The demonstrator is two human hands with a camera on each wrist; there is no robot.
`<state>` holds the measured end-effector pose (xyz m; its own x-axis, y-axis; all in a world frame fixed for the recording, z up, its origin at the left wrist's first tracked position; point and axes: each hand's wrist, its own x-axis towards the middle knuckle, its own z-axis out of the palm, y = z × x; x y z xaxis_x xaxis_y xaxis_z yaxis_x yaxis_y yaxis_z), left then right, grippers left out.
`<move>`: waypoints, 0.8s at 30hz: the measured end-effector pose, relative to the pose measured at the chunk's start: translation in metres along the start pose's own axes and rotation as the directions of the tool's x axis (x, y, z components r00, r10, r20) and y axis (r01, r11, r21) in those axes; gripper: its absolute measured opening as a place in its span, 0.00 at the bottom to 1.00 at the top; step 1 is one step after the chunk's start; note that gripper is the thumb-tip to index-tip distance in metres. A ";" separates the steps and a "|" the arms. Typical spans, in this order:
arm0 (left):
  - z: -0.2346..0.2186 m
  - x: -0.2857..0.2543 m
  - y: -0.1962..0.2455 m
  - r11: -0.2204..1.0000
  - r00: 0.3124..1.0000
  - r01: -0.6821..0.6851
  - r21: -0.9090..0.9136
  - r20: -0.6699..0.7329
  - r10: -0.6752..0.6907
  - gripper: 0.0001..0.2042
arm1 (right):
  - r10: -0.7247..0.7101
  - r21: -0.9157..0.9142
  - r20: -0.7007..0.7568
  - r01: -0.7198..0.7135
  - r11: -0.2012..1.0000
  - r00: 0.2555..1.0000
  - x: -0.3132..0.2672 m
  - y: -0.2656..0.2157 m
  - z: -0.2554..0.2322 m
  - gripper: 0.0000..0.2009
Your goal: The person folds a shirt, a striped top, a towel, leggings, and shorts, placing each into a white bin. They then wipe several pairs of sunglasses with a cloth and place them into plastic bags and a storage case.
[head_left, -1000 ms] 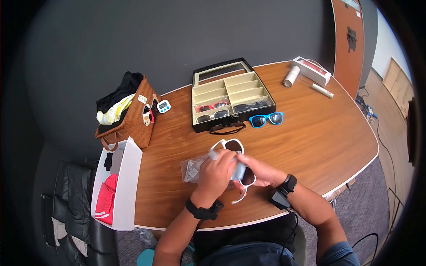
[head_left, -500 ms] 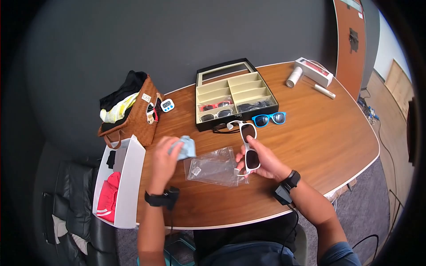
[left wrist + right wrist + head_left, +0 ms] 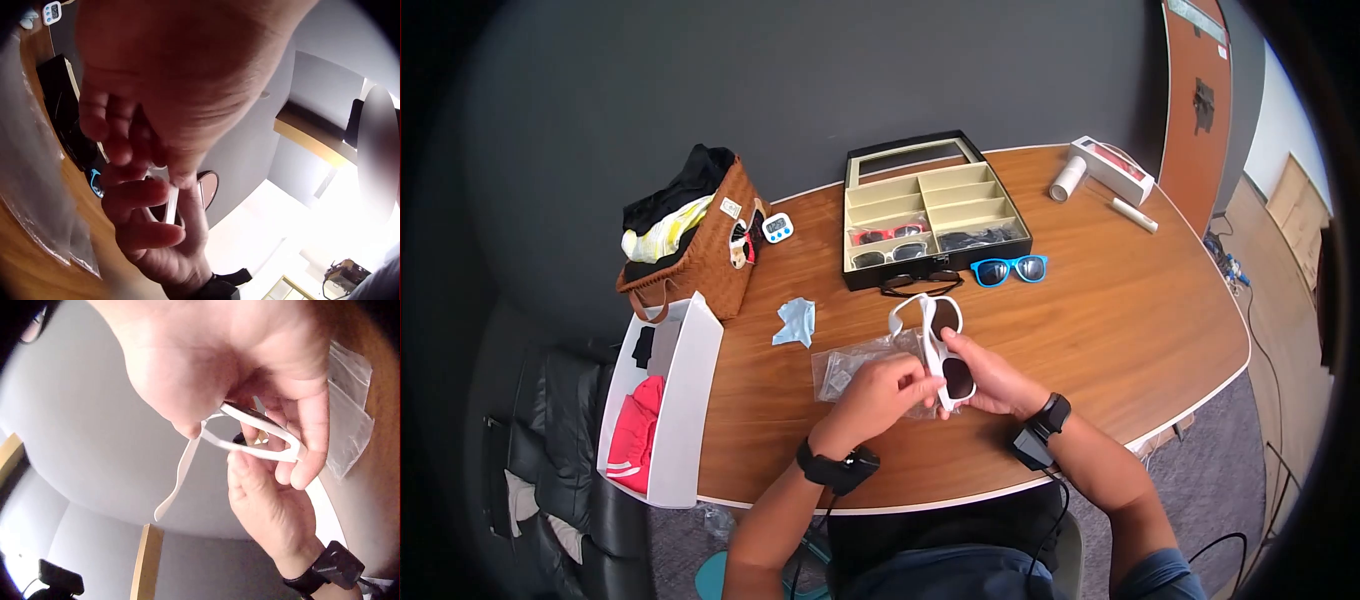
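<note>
Over the near part of the table, my right hand (image 3: 994,380) grips a pair of white sunglasses (image 3: 943,316) with dark lenses, thumb on the frame between them. My left hand (image 3: 872,402) pinches one white temple of the same pair between thumb and fingertips; in the right wrist view that temple (image 3: 259,454) is folded in, while the other temple (image 3: 181,472) stands out. Under the hands lie clear plastic bags (image 3: 845,368), partly hidden. A crumpled light-blue cloth (image 3: 797,322) lies on the wood to their left.
Behind the hands, an eyewear case (image 3: 1020,246) holds several bagged glasses. Black glasses (image 3: 922,284) and blue sunglasses (image 3: 1010,270) lie before it. At left stand a wicker basket (image 3: 705,262), a white box (image 3: 685,400) and a timer (image 3: 778,228). A white cylinder (image 3: 1068,178) is far right.
My left hand moved left with the light-blue cloth, laid it on the table, and came back to pinch the sunglasses' temple. My right hand has kept its grip on the sunglasses.
</note>
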<state>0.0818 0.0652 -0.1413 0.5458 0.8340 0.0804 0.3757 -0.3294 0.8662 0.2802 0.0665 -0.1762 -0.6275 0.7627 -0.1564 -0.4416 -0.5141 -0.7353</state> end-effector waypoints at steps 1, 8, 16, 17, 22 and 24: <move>0.000 0.001 -0.001 1.000 1.000 0.001 0.001 0.002 -0.001 0.12 | 0.033 -0.053 0.027 -0.032 0.998 0.999 -0.001 -0.003 0.002 0.24; -0.038 0.008 -0.015 0.832 0.985 0.041 -0.553 -0.116 -0.125 0.15 | -0.039 -0.035 0.075 0.042 0.999 0.996 -0.004 -0.008 0.004 0.25; -0.015 0.011 -0.006 0.963 0.999 0.009 -0.270 -0.048 -0.023 0.11 | 0.009 -0.111 0.060 -0.002 0.994 0.998 -0.013 -0.012 0.011 0.22; -0.014 0.011 -0.007 0.966 0.998 0.013 -0.259 -0.048 -0.027 0.12 | -0.002 -0.089 -0.001 0.002 0.996 1.000 -0.012 -0.012 0.006 0.20; -0.005 0.003 -0.006 0.975 0.990 0.138 0.175 -0.049 -0.131 0.13 | -0.099 -0.103 -0.066 0.092 0.990 0.993 -0.017 -0.028 0.002 0.16; 0.007 0.001 -0.008 0.941 0.993 0.115 0.319 -0.039 -0.108 0.15 | -0.159 -0.319 -0.157 0.102 0.942 0.975 -0.017 -0.029 0.003 0.17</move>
<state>0.0848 0.0652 -0.1515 0.4722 0.8815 0.0054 0.6549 -0.3549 0.6672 0.3016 0.0672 -0.1500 -0.4410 0.8867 -0.1388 -0.2754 -0.2809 -0.9194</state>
